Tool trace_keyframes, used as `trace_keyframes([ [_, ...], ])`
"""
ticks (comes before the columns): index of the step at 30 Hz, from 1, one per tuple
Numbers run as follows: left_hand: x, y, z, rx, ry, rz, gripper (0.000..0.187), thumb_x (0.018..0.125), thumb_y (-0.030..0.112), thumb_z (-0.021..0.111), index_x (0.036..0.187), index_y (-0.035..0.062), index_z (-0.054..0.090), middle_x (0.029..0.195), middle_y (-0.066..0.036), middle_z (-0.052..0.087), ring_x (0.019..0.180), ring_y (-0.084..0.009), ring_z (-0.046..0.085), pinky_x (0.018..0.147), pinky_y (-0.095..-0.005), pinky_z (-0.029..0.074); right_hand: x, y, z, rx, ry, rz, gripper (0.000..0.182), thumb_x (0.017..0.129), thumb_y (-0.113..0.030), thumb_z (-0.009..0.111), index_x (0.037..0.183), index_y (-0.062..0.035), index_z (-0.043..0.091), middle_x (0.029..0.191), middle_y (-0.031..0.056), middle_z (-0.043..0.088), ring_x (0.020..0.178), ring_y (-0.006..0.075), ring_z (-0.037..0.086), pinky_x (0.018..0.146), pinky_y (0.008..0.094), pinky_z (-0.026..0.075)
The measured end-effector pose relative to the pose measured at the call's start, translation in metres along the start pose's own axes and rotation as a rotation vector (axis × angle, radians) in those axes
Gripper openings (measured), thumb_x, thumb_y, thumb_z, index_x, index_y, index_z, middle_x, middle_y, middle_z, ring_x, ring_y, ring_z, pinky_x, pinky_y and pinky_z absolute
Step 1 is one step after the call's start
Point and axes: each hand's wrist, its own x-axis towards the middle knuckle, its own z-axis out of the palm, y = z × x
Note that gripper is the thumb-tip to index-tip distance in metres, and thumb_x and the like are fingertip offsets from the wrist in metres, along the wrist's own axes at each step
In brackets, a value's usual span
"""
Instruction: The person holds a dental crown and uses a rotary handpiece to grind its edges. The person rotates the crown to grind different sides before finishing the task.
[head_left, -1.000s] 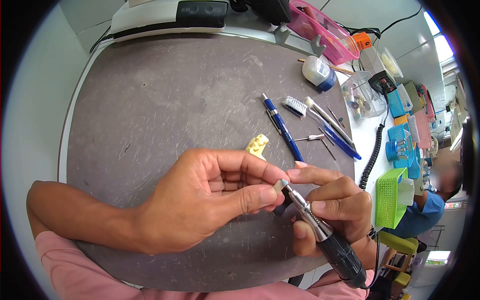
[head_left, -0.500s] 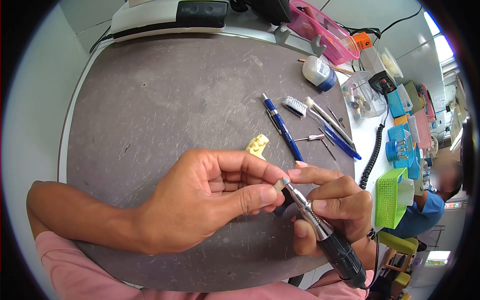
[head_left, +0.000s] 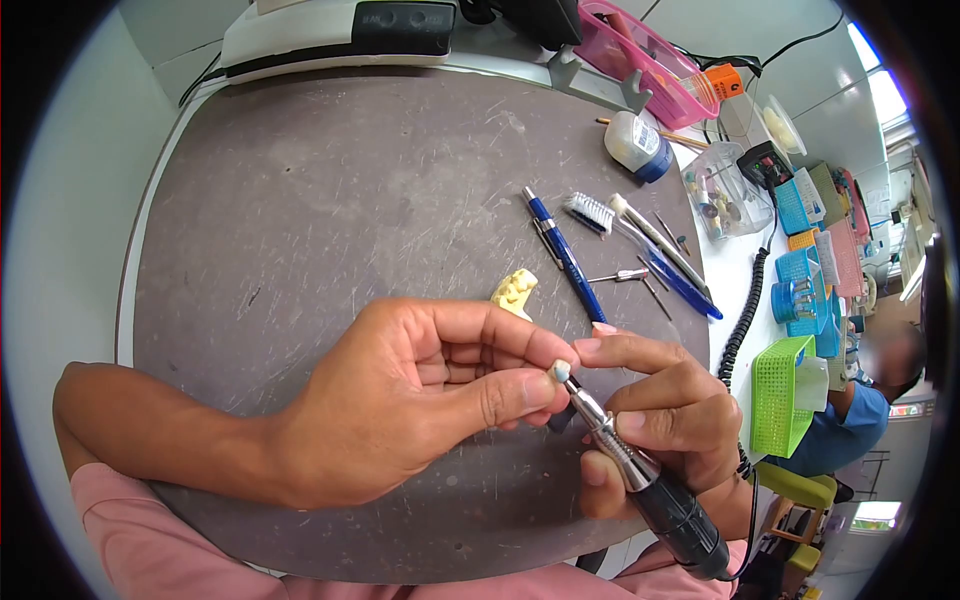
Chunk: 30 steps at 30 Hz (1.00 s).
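My left hand (head_left: 370, 405) pinches a small tooth-coloured dental piece (head_left: 557, 367) between thumb and forefinger. Closed around the metal neck of a rotary handpiece (head_left: 660, 500), with its black body pointing down to the right, is my right hand (head_left: 680, 415). The handpiece's tip, with a pale bluish bit, is right at the dental piece. Fingertips of both hands are close together there. Just beyond my left hand lies a yellowish dental model (head_left: 515, 291) with teeth, partly hidden by my fingers.
A blue mechanical pencil (head_left: 565, 255), a brush (head_left: 590, 212) and several thin tools lie right of the model. Behind them stands a blue-capped jar (head_left: 638, 146). A pink basket (head_left: 655, 70) and a green basket (head_left: 782, 395) line the edge. A person in blue (head_left: 835, 435) sits far right.
The handpiece and my right hand have shifted slightly left. The bit has moved from the dental piece's upper end to its near side, and the piece appears slightly turned.
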Motion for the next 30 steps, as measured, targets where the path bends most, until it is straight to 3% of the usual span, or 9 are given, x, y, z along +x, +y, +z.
trace_keyframes([
  [6, -0.0004, 0.0013, -0.0001, -0.003, 0.000, -0.014, 0.021, 0.088, 0.001, 0.055, 0.108, -0.0069, 0.054, 0.099, -0.013, 0.063, 0.090, -0.0131, 0.063, 0.084, -0.0231, 0.052, -0.0042, 0.0064, 0.0056, 0.043, 0.086, -0.014, 0.040, 0.065, -0.004, 0.079, 0.090, -0.0026, 0.048, 0.079, 0.0108, 0.057, 0.092, 0.0372, 0.064, 0.083, 0.0466, 0.053],
  [27, 0.0000, -0.0006, -0.0001, -0.030, 0.007, -0.009, 0.021, 0.088, 0.001, 0.056, 0.107, -0.0067, 0.054, 0.098, -0.013, 0.063, 0.088, -0.0132, 0.063, 0.084, -0.0239, 0.052, 0.0009, 0.0005, -0.0009, -0.012, -0.006, -0.017, 0.038, 0.065, -0.004, 0.079, 0.089, -0.0022, 0.049, 0.078, 0.0111, 0.058, 0.093, 0.0365, 0.064, 0.083, 0.0465, 0.052],
  [30, -0.0006, 0.0005, 0.0002, -0.023, 0.006, -0.008, 0.021, 0.088, 0.002, 0.056, 0.107, -0.0064, 0.054, 0.097, -0.013, 0.063, 0.088, -0.0128, 0.063, 0.083, -0.0233, 0.052, -0.0010, 0.0023, 0.0041, 0.022, 0.066, -0.008, 0.037, 0.066, -0.004, 0.078, 0.089, -0.0021, 0.049, 0.078, 0.0114, 0.058, 0.093, 0.0369, 0.064, 0.083, 0.0465, 0.053],
])
